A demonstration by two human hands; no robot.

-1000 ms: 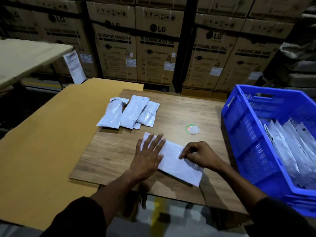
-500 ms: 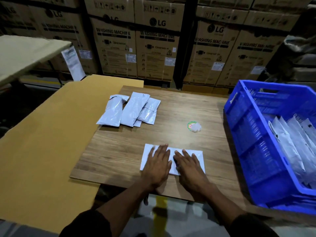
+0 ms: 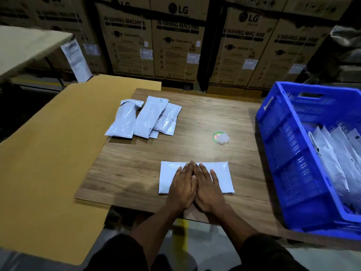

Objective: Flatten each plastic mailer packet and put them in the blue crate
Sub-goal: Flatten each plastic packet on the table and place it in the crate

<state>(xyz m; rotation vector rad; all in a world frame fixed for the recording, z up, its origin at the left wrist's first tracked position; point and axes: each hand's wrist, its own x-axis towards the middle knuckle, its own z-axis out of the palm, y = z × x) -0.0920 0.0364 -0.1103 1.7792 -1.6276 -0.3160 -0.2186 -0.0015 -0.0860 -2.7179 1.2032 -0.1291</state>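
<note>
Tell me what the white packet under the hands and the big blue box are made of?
The packet looks like thin, smooth plastic film, pale and faintly glossy. The blue crate looks like hard moulded plastic; its walls are ribbed and slotted, with a cut-out handle.

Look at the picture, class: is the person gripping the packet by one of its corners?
No: the left hand and right hand lie flat, side by side, pressing on the middle of the packet.
</note>
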